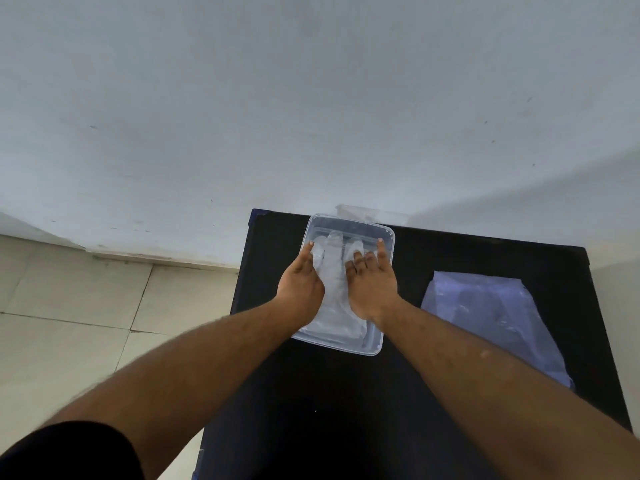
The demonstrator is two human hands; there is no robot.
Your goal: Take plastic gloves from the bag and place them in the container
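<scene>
A clear plastic container [388,233] sits on the black table, near its far edge. Inside it lies a translucent plastic glove [334,271], fingers pointing away from me. My left hand [300,282] rests flat on the glove's left side, and my right hand [372,284] presses its right side with fingers spread. Both palms face down; neither hand grips anything. A flat bluish plastic bag [485,313] lies on the table to the right of the container, apart from both hands.
The black table [311,410] stands against a white wall [311,98]. A clear lid or second container [363,211] leans behind the container at the wall. Beige floor tiles [86,323] lie to the left of the table.
</scene>
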